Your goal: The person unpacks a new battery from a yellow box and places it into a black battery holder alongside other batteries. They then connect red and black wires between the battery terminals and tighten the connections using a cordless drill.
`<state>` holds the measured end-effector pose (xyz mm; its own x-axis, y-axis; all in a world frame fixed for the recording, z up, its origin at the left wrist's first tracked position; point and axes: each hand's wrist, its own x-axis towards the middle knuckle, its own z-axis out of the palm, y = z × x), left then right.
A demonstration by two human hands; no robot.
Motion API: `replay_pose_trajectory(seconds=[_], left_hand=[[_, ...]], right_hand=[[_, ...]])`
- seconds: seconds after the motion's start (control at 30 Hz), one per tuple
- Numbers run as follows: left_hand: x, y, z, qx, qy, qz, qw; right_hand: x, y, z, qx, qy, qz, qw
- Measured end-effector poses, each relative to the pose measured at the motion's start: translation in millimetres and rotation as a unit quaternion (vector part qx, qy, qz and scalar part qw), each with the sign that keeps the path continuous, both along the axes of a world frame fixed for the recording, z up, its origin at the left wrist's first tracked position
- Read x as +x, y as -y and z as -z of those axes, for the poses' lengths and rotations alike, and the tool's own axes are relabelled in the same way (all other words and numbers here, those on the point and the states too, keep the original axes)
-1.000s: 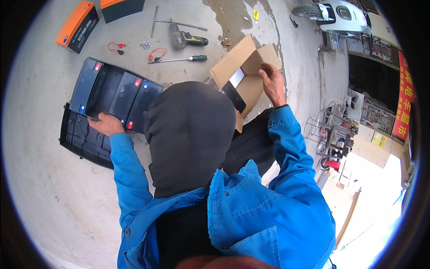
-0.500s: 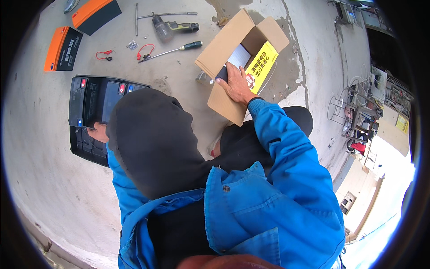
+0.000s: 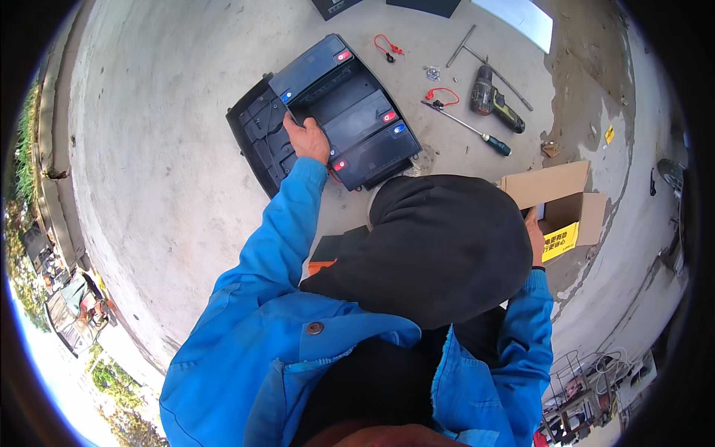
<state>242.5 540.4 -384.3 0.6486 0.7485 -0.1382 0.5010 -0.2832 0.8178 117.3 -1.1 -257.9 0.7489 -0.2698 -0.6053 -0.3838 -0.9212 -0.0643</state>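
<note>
A black battery case (image 3: 257, 160) lies on the concrete floor, holding several dark batteries (image 3: 369, 155) with red and blue terminals. My left hand (image 3: 307, 140) is at the end of the gap between two batteries, its thumb and fingers closed round a dark edge that I cannot make out clearly. To the right, my right hand (image 3: 535, 237) is at the opened cardboard box (image 3: 547, 183), which bears a yellow label (image 3: 562, 240). My black-clad knee hides most of that hand's fingers, and what they touch inside the box is hidden.
Beyond the case lie a cordless drill (image 3: 485, 95), a T-handle wrench (image 3: 497, 71), a screwdriver (image 3: 493, 143), red-and-black leads (image 3: 442, 94) and small bolts (image 3: 433, 73). A white panel (image 3: 521, 22) and dark blocks (image 3: 428, 6) are at the far edge. An orange-and-black object (image 3: 331, 252) shows beside my knee.
My view has turned left, so the case and tools appear farther right. The left hand stays at the case. The right hand stays at the box, now mostly behind my knee.
</note>
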Motion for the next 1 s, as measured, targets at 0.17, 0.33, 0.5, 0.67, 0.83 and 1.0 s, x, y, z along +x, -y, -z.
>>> replay_pose_trajectory(seconds=[0.17, 0.33, 0.5, 0.67, 0.83, 1.0], left_hand=[[0.0, 4.4, -18.0, -0.04, -0.011, 0.003, 0.999], [1.3, 4.1, -15.7, 0.013, -0.048, 0.014, 0.999], [-3.6, -6.1, -0.9, 0.039, -0.019, 0.059, 0.997], [1.3, -8.6, -3.3, 0.025, -0.065, 0.052, 0.996], [-17.3, 23.5, -82.4, 0.187, 0.091, 0.134, 0.969], [-0.2, 126.9, -161.8, -0.232, 0.081, 0.596, 0.765]], right_hand=[[-9.8, 9.9, 53.5, 0.045, 0.007, 0.051, 0.998], [-21.3, 26.5, 63.0, -0.011, -0.001, 0.013, 1.0], [-21.0, 19.4, 0.2, -0.028, 0.062, 0.055, 0.996], [-27.5, 8.0, -84.8, -0.069, 0.194, 0.079, 0.975], [-26.3, 1.0, -175.2, -0.097, 0.26, 0.118, 0.953], [-24.7, -23.9, -236.0, -0.084, 0.319, 0.072, 0.941]])
